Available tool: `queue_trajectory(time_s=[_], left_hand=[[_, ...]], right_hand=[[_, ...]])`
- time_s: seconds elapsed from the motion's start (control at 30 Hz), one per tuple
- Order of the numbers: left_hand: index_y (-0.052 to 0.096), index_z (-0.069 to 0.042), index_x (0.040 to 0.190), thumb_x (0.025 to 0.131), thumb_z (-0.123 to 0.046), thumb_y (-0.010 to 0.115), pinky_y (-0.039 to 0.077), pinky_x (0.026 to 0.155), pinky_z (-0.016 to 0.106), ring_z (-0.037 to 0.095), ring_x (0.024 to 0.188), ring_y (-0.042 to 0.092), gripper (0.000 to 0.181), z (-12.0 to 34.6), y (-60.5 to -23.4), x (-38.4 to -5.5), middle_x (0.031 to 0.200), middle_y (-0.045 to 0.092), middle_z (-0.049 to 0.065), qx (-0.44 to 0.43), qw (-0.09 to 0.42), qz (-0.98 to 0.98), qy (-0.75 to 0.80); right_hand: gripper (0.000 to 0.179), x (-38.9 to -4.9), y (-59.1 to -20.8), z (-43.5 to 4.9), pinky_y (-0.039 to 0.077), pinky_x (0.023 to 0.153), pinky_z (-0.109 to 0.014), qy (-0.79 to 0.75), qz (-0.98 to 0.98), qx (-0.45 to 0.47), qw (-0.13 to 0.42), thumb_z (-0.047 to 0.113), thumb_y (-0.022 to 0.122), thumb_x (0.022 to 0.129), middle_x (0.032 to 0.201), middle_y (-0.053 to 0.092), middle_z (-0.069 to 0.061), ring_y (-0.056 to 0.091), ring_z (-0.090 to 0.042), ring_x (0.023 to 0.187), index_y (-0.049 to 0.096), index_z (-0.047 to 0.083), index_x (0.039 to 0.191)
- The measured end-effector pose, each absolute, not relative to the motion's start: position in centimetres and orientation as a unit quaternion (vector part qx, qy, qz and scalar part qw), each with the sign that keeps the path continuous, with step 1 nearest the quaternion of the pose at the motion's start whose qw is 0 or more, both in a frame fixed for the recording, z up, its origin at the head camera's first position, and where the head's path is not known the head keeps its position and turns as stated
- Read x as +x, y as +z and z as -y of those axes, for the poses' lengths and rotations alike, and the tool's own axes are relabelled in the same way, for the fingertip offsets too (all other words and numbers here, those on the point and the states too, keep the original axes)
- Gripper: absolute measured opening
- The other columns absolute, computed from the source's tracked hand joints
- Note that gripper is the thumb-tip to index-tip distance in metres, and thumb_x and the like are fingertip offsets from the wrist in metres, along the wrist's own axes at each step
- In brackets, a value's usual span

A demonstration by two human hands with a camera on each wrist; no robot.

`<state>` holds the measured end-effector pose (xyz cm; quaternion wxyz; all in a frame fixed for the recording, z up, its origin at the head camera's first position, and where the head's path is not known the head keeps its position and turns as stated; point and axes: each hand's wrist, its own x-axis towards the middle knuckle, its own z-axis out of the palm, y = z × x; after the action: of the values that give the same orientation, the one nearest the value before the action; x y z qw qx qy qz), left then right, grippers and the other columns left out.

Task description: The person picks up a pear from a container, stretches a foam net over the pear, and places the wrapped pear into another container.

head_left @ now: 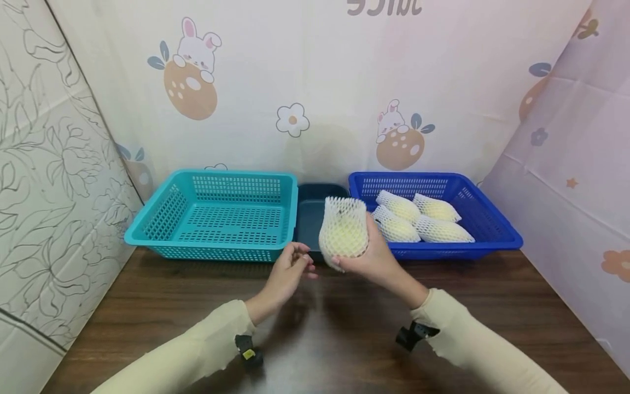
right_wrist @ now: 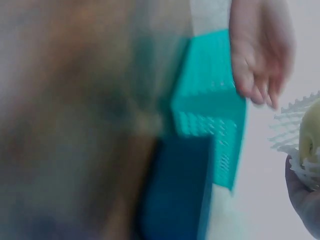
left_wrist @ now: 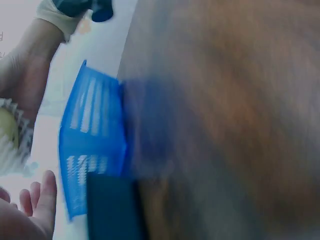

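In the head view my right hand (head_left: 375,257) grips a pale yellow fruit (head_left: 345,235) in a white foam net sleeve, held up in front of the dark tray (head_left: 312,216). The net's open end points upward, and the fruit's bare yellow skin shows in the right wrist view. My left hand (head_left: 290,268) is just left of the fruit, apart from it, fingers loosely bent and holding nothing. It overlaps the front right corner of the teal basket (head_left: 221,253) in the head view. Several more netted fruits (head_left: 396,225) lie in the blue basket (head_left: 484,219) on the right.
The brown wooden table (head_left: 325,339) carries both baskets side by side at its back, with the dark tray between them. No fruit shows inside the teal basket. A printed curtain (head_left: 305,71) hangs right behind them, and more printed sheets close off the left and right sides.
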<state>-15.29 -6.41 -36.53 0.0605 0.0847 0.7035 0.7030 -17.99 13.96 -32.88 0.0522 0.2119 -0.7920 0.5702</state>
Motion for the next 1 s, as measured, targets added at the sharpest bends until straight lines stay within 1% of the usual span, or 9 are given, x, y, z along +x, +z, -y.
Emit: queue_trajectory(time_s=[0.07,0.13,0.23,0.37,0.47,0.67,0.83,0.9,1.0], left_hand=[[0.048,-0.001,0.114,0.098,-0.003,0.044,0.052,0.079,0.041,0.03,0.091,0.056,0.016,7.4,-35.9,-15.5,0.099,0.053,0.016,0.124,0.02,-0.745,0.655],[0.052,-0.003,0.111,0.095,-0.002,0.049,0.05,0.078,0.039,0.025,0.091,0.054,0.016,8.5,-35.3,-15.8,0.097,0.055,0.01,0.158,-0.027,-0.791,0.591],[0.057,-0.006,0.111,0.094,-0.006,0.055,0.046,0.078,0.038,0.019,0.093,0.05,0.018,10.3,-34.8,-16.6,0.098,0.057,0.004,0.189,-0.09,-0.857,0.47],[0.059,-0.007,0.115,0.092,-0.018,0.062,0.044,0.082,0.04,0.019,0.098,0.048,0.025,12.6,-34.9,-17.6,0.106,0.06,0.003,0.202,-0.134,-0.915,0.322],[0.059,-0.007,0.117,0.091,-0.028,0.065,0.042,0.083,0.043,0.022,0.1,0.048,0.034,13.9,-35.6,-18.1,0.11,0.06,0.005,0.202,-0.139,-0.938,0.243],[0.06,-0.008,0.115,0.092,-0.044,0.059,0.036,0.08,0.047,0.026,0.101,0.046,0.043,15.5,-36.8,-18.7,0.11,0.058,0.006,0.193,-0.123,-0.962,0.146],[0.062,-0.009,0.111,0.096,-0.045,0.052,0.035,0.079,0.048,0.026,0.1,0.049,0.04,15.9,-37.3,-18.6,0.11,0.061,0.007,0.209,-0.115,-0.966,0.098],[0.063,-0.009,0.111,0.097,-0.043,0.051,0.035,0.079,0.049,0.026,0.1,0.05,0.039,16.0,-37.5,-18.6,0.11,0.062,0.007,0.217,-0.119,-0.965,0.087],[0.062,-0.009,0.111,0.098,-0.042,0.05,0.035,0.079,0.048,0.026,0.1,0.051,0.038,16.0,-37.6,-18.7,0.109,0.063,0.006,0.224,-0.125,-0.963,0.079]], right_hand=[[0.096,-18.8,-31.3,-14.9,0.039,0.096,-0.044,0.56,0.804,0.192,0.055,0.007,0.085,0.065,0.126,0.046,-0.015,0.048,-0.026,0.109,0.026,0.006,0.141],[0.094,-19.7,-29.8,-16.0,0.04,0.094,-0.042,0.549,0.815,0.173,0.059,0.007,0.084,0.066,0.126,0.045,-0.016,0.047,-0.026,0.108,0.025,0.006,0.14],[0.091,-21.2,-27.7,-17.7,0.042,0.089,-0.036,0.525,0.834,0.155,0.073,0.009,0.083,0.069,0.126,0.042,-0.017,0.047,-0.026,0.106,0.023,0.003,0.138],[0.09,-23.0,-25.7,-20.4,0.047,0.076,-0.029,0.477,0.866,0.123,0.087,0.019,0.083,0.073,0.122,0.041,-0.018,0.048,-0.025,0.099,0.021,0.004,0.136],[0.094,-24.3,-24.8,-22.5,0.048,0.071,-0.027,0.448,0.885,0.1,0.083,0.025,0.083,0.073,0.121,0.041,-0.018,0.049,-0.025,0.098,0.018,0.006,0.138],[0.1,-26.9,-24.4,-26.8,0.043,0.075,-0.034,0.376,0.918,0.092,0.086,0.032,0.082,0.075,0.123,0.038,-0.025,0.047,-0.031,0.099,0.011,0.001,0.139],[0.1,-28.6,-25.2,-29.8,0.039,0.076,-0.039,0.347,0.931,0.079,0.086,0.028,0.083,0.073,0.119,0.039,-0.027,0.046,-0.033,0.094,0.011,-0.003,0.135],[0.099,-29.2,-25.7,-30.8,0.041,0.074,-0.039,0.335,0.936,0.072,0.081,0.027,0.084,0.073,0.117,0.039,-0.027,0.046,-0.034,0.092,0.013,-0.005,0.134],[0.097,-29.8,-26.4,-32.1,0.045,0.067,-0.038,0.308,0.946,0.067,0.072,0.025,0.085,0.07,0.112,0.042,-0.028,0.049,-0.036,0.088,0.018,-0.009,0.132]])
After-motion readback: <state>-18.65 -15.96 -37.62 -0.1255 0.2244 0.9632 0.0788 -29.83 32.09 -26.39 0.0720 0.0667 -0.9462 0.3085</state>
